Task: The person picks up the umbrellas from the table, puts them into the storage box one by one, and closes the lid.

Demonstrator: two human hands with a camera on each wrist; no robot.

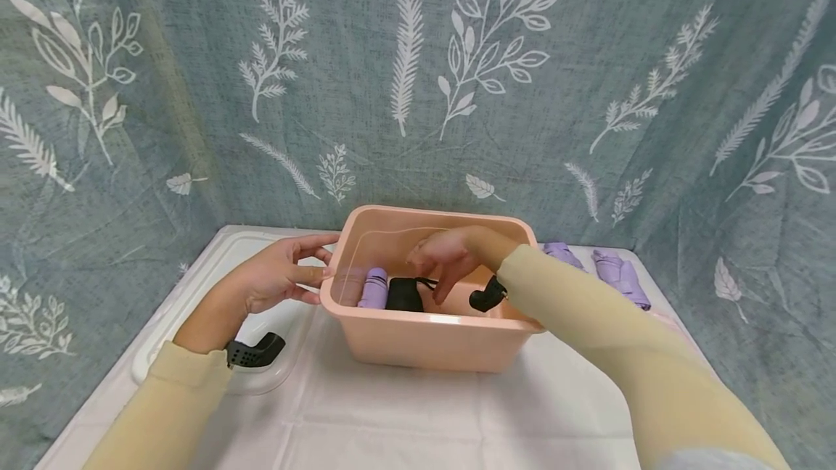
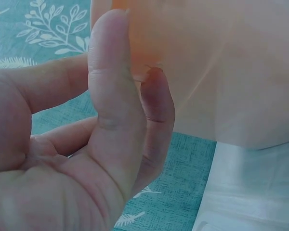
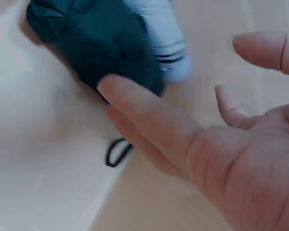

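Note:
A peach plastic bin (image 1: 427, 343) stands upright, and my left hand (image 1: 277, 274) holds its left rim, the thumb overlapping the edge. In the left wrist view, one fingertip (image 2: 157, 84) lies against the bin's wall. My right hand (image 1: 451, 256) reaches down inside, fingers extended and slightly spread. Below it lies a dark folded umbrella (image 1: 404, 294) with a thin loop strap (image 3: 117, 152). The right wrist view shows the fingertips (image 3: 116, 86) overlapping the umbrella's end, nothing gripped. Beside it, further left, sits a lavender folded umbrella (image 1: 374, 289) with dark bands.
A white lid-like tray (image 1: 251, 383) lies left of the bin, under my left forearm. Behind the bin's right side are two purple fabric bundles (image 1: 617, 278). White cloth (image 1: 385, 419) covers the table, and a leaf-patterned curtain (image 1: 353, 93) surrounds its back and sides.

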